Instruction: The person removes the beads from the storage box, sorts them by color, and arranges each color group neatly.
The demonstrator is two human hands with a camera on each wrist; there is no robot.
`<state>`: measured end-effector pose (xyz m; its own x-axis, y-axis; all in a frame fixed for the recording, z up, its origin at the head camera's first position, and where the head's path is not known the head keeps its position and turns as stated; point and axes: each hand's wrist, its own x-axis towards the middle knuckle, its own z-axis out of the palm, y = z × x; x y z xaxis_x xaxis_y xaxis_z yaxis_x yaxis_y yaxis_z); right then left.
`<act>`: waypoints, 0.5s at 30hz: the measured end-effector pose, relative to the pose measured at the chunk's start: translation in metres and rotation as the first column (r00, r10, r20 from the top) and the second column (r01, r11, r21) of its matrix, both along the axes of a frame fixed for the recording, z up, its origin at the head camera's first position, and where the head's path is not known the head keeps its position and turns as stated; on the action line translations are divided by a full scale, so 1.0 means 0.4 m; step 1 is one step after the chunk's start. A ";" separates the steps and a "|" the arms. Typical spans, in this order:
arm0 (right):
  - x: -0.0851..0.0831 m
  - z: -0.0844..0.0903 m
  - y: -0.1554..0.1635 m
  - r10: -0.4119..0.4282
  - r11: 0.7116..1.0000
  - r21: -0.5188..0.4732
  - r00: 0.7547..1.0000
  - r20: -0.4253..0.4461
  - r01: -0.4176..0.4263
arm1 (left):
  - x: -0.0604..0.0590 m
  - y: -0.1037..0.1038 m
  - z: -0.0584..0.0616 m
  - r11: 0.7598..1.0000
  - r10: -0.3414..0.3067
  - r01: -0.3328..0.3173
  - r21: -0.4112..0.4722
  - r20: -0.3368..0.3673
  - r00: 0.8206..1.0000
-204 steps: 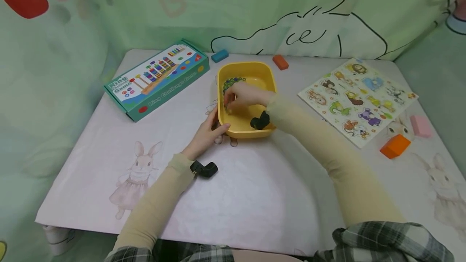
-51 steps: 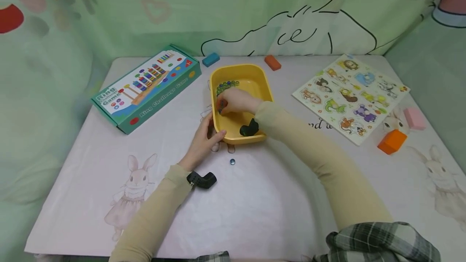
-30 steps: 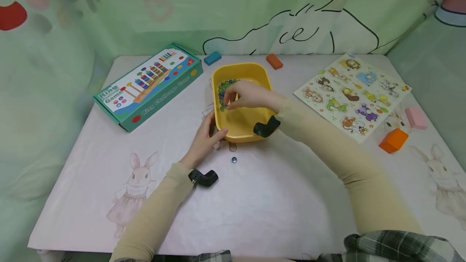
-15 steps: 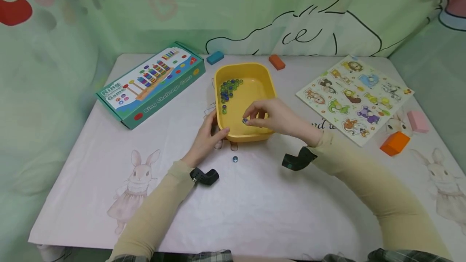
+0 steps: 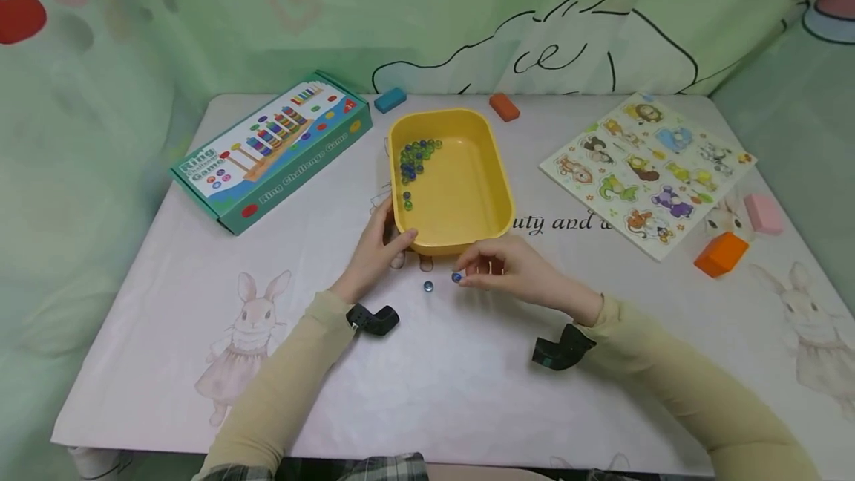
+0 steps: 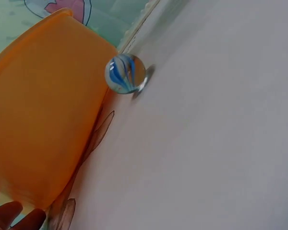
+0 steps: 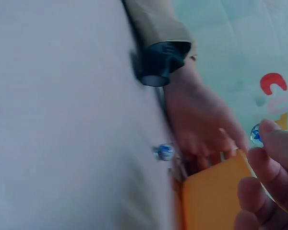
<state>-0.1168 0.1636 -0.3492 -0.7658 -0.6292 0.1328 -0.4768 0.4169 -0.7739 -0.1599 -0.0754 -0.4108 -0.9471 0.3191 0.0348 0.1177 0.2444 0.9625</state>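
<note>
A yellow tray (image 5: 494, 199) stands mid-table with a cluster of glass marbles (image 5: 417, 154) in its far left corner. My left hand (image 5: 375, 249) grips the tray's near left corner, thumb over the rim. Just in front of the tray, my right hand (image 5: 462, 277) pinches a blue marble (image 5: 457, 277) right above the tablecloth. Another blue-streaked marble (image 5: 428, 286) lies loose on the cloth to its left. The left wrist view shows that loose marble (image 6: 126, 73) beside the tray wall (image 6: 43, 124). In the right wrist view the pinched marble (image 7: 256, 135) sits at my fingertips (image 7: 273, 143).
A green ring-game box (image 5: 274, 143) lies to the left of the tray. A blue block (image 5: 390, 100) and an orange block (image 5: 504, 107) sit at the back. An animal puzzle board (image 5: 644, 169), an orange cube (image 5: 720, 254) and a pink block (image 5: 761, 212) are at the right.
My right hand picked a marble out of the tray, lifted it over the near rim and brought it down to the cloth in front. The left hand stayed on the tray.
</note>
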 end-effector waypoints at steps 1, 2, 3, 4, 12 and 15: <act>-0.001 -0.009 -0.003 0.012 1.000 0.002 1.000 0.011 -0.012 | 0.000 -0.001 0.001 1.000 0.002 -0.002 -0.005 0.003 1.000; -0.001 -0.017 -0.006 0.020 1.000 0.008 0.999 0.032 -0.020 | -0.001 -0.001 0.002 1.000 0.003 -0.003 -0.005 0.005 1.000; -0.001 -0.024 -0.009 0.022 1.000 0.015 0.998 0.059 -0.023 | -0.002 -0.002 0.002 1.000 0.002 -0.002 -0.006 0.004 1.000; -0.002 -0.032 -0.012 0.017 0.999 0.029 0.996 0.089 -0.020 | -0.003 -0.001 0.002 1.000 0.001 -0.001 -0.006 0.007 1.000; 0.001 -0.077 -0.039 -0.042 0.991 0.128 0.988 0.147 0.024 | -0.003 -0.001 0.002 1.000 -0.009 0.008 0.015 0.021 1.000; 0.002 -0.088 -0.048 -0.066 0.989 0.140 0.988 0.141 0.046 | 0.006 0.000 0.024 1.000 -0.020 0.019 0.024 0.027 0.999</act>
<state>-0.1161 0.1442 -0.3846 -0.8049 -0.5897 -0.0660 -0.3370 0.5458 -0.7672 -0.1576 -0.0756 -0.4014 -0.9415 0.3367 0.0166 0.0957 0.2198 0.9708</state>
